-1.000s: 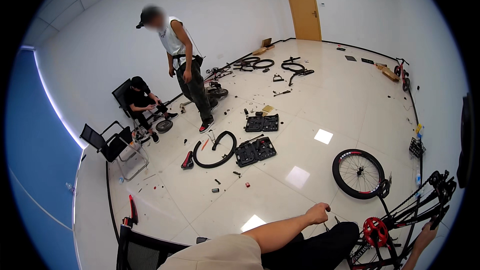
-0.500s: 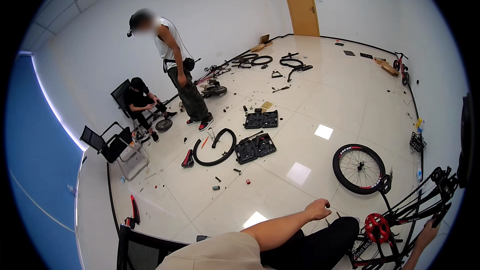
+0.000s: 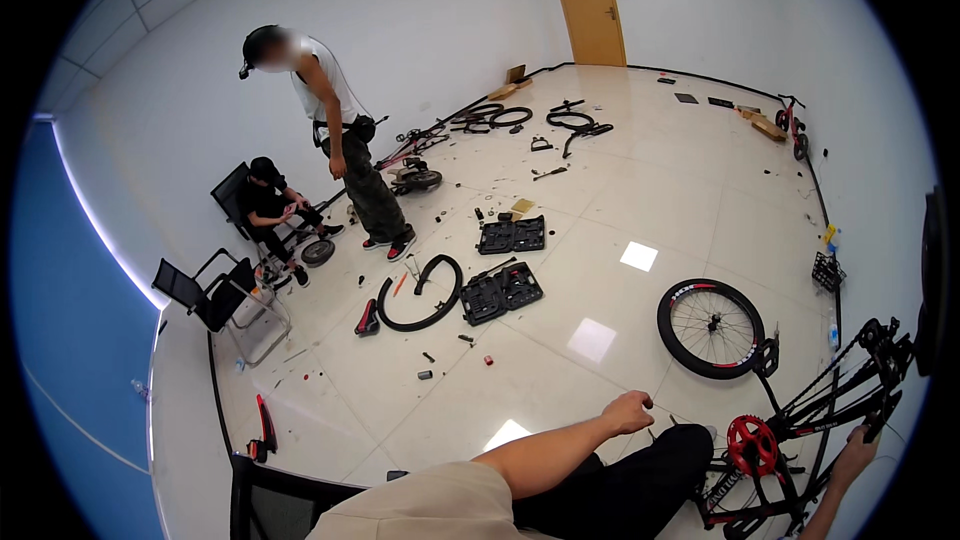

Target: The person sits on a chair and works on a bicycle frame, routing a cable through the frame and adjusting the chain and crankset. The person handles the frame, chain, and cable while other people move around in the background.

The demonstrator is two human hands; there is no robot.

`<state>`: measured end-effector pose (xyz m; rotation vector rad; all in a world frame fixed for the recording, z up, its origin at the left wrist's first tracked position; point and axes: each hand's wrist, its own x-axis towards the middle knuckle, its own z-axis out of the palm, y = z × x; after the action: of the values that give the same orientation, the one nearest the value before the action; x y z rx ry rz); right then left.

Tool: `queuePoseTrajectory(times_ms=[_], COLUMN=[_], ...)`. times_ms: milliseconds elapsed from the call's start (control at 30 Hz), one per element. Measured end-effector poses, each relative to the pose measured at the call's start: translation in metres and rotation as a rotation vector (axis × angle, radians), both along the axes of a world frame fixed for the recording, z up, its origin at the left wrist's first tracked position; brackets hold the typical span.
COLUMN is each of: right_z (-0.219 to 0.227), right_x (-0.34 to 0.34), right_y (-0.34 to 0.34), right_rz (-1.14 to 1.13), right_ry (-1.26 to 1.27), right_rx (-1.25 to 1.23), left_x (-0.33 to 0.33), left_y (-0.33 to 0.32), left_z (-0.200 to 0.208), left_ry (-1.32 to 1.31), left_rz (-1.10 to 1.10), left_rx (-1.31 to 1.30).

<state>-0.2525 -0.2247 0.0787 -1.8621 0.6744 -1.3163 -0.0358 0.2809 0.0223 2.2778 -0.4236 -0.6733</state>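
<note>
At the lower right, my right hand (image 3: 853, 455) is closed round a dark part of the black bicycle frame (image 3: 800, 430). The frame leans close beside my knee, with a red chainring (image 3: 752, 446) and a hanging chain. My left arm reaches across my lap, and my left hand (image 3: 628, 412) hovers above the knee with its fingers curled in. What those fingers hold, if anything, is hidden. Past my hands, a bicycle wheel (image 3: 710, 328) with a black tyre lies on the floor, near a pedal (image 3: 768, 352) of the frame.
Two black tool cases (image 3: 502, 292) lie open mid-floor, beside a loose tyre (image 3: 385, 318) and a red-black saddle (image 3: 367, 318). One person (image 3: 345, 140) stands beyond them; another (image 3: 268, 205) sits at the left. A black chair (image 3: 215, 300) stands nearby. Bike parts and small pieces are scattered around.
The whole view has shifted slightly, moving most things a little left in the picture. My right hand stays on the bicycle frame, and my left hand keeps its curled shape.
</note>
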Motion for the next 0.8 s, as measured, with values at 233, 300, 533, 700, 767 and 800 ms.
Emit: queuePoseTrajectory(times_ms=[233,300,533,700,767,800], right_z=[0.011,0.009,0.036,0.013,0.013,0.013], right_x=[0.008,0.003,0.007,0.005,0.007,0.007], right_y=[0.01,0.006,0.041,0.014,0.015,0.016], right_rz=[-0.045,-0.054,-0.148,-0.044,-0.027,-0.018], right_ry=[-0.009,0.025,0.154,0.032,0.007,-0.006], right_rx=[0.004,-0.003,-0.037,-0.004,-0.008,-0.01], left_x=[0.0,0.0,0.003,0.005,0.003,0.002], left_y=[0.001,0.0,0.0,-0.002,-0.002,-0.003], left_z=[-0.001,0.001,-0.008,-0.004,-0.002,-0.003], left_ry=[0.031,0.041,-0.025,-0.02,-0.008,-0.021], left_rz=[0.023,0.017,0.088,0.15,0.17,0.183], left_rx=[-0.003,-0.017,-0.13,-0.183,-0.177,-0.176])
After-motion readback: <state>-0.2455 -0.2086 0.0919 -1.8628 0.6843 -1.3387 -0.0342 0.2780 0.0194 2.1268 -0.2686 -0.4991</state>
